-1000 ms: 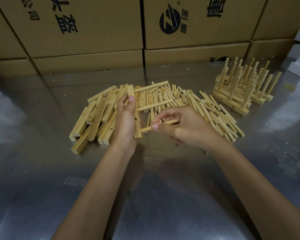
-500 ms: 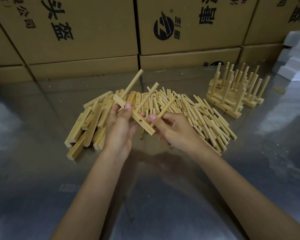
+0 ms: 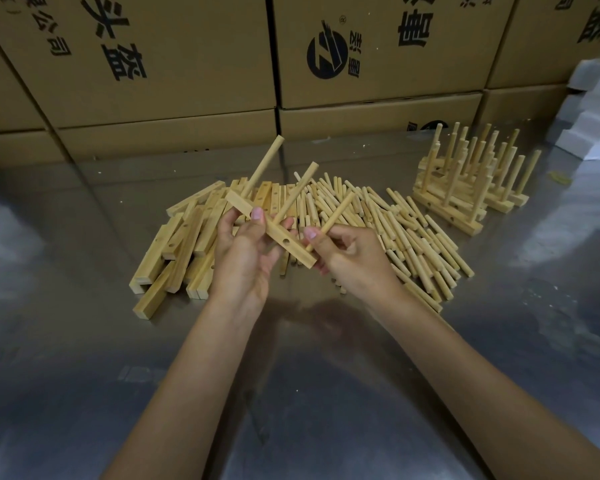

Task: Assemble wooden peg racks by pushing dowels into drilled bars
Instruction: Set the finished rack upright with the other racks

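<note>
Left hand (image 3: 245, 251) grips bar (image 3: 272, 230), empty hole (image 3: 285, 241) exposed beside fingers; right hand (image 3: 349, 256) pinches dowel (image 3: 331, 220) angled for insertion

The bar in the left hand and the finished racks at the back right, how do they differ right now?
The bar carries two seated dowels and shows an empty hole; each of the finished racks seems fuller of pegs. The bar is gripped by the left hand in the air, tilted; the racks rest stacked on the metal table. The bar's pegs slant; the racks' stand nearly upright. Both are pale wood.
</note>
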### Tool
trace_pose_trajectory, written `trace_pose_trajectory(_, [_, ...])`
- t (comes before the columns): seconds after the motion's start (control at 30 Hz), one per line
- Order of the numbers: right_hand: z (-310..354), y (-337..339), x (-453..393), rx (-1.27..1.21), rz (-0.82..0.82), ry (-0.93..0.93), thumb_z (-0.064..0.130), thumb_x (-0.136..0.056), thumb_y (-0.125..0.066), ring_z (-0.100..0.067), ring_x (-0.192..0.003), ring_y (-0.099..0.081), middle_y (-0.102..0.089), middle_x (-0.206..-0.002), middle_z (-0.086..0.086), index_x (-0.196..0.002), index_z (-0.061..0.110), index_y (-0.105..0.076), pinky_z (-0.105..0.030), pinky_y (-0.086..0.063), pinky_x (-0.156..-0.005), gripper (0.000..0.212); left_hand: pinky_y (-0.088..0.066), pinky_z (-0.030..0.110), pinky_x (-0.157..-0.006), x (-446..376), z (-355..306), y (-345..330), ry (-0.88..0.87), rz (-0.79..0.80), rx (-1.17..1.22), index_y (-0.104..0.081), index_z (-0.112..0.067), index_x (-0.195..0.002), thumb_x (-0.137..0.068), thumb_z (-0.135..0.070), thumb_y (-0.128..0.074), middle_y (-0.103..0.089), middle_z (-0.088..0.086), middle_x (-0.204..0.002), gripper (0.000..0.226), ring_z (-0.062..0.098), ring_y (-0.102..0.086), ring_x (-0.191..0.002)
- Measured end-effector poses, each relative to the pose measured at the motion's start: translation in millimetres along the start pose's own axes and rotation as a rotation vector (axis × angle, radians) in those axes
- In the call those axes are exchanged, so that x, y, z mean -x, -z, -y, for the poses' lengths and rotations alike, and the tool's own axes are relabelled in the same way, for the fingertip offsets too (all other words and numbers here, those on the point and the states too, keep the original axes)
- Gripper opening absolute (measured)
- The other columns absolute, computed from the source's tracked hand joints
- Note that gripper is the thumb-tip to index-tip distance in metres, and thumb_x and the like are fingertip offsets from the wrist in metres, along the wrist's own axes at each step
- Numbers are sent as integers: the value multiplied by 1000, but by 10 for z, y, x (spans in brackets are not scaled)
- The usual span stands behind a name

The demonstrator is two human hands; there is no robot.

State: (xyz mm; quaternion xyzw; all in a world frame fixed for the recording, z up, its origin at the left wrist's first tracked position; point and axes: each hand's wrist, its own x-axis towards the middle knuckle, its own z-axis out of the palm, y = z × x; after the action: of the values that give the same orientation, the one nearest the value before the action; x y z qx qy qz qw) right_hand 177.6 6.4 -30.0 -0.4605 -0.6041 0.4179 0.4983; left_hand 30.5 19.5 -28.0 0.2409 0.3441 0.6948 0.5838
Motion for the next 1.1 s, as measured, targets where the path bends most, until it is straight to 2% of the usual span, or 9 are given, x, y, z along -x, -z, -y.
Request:
trace_pose_trajectory(0.17, [-4,20,-12,-45,5,-14,29,-97,-64,-2,-63,-64,-75,-73,4,-86,28,-77,-17,-51,-60,17,-61,52,-84,-2,-6,-11,9,6,30,-49,-26,-123,-99,-7,-58,-59,20,-130,32,32,-75,-96])
trace_pose_trajectory(0.27, [-11,19,-19,-48,18,-42,30,-97,-64,-7,-62,-61,-73,-70,-1,-88,21,-78,-21,-51,-62,19,-61,51,-83,-19,2,-3,6,9,17,-46,-23,-132,-99,-8,-58,-60,19,-128,39,32,-75,-95])
trace_pose_trajectory(0.4, [30,87,-53,-58,84,-94,37,-94,-66,-6,-64,-61,-70,-68,8,-84,24,-78,-18,-52,-65,21,-62,50,-82,-22,-4,-9,16,6,56,-46,-21,-134,-99,-7,-58,-65,17,-120,40,32,-75,-95])
trace_pose_trajectory(0.57, [95,235,-104,46,174,-135,26,-80,-83,-6,-69,-64,-74,-81,-3,-88,16,-77,-23,-51,-74,14,-58,51,-91,-3,15,-26,5,53,99,-46,-24,-129,-99,-9,-58,-71,12,-116,36,30,-73,-104])
trace_pose_trajectory(0.67, [115,420,-173,106,36,-105,22,-80,-83,0,-66,-64,-73,-73,7,-83,22,-77,-12,-47,-63,7,-56,44,-98,25,64,-14,22,105,-87,-42,-23,-140,-98,-16,-61,-71,14,-121,47,26,-70,-111])
trace_pose_trajectory(0.73, [79,671,-248,171,-163,-106,25,-81,-81,5,-59,-60,-71,-71,11,-82,26,-75,-10,-44,-54,6,-58,39,-95,37,86,-15,54,116,-200,-41,-22,-142,-95,-22,-66,-68,16,-124,53,25,-70,-112])
trace_pose_trajectory(0.87, [-99,1299,-305,388,-521,-173,26,-83,-79,1,-70,-57,-68,-82,10,-94,24,-74,-16,-40,-60,12,-59,41,-91,34,105,-9,100,110,-290,-43,-19,-141,-91,-26,-71,-68,15,-123,57,25,-72,-107])
trace_pose_trajectory(1.03, [-351,1767,-287,541,-638,-336,21,-82,-80,-13,-86,-55,-72,-102,-8,-104,7,-76,-28,-41,-76,26,-61,41,-86,27,119,10,145,116,-321,-49,-15,-134,-93,-24,-70,-68,17,-121,48,26,-74,-101])
trace_pose_trajectory(1.1, [-424,1793,-315,542,-640,-391,20,-82,-80,-15,-85,-56,-71,-99,-9,-104,5,-75,-29,-41,-77,26,-62,39,-83,22,116,8,148,111,-326,-50,-15,-131,-93,-24,-70,-69,17,-120,44,26,-74,-100])
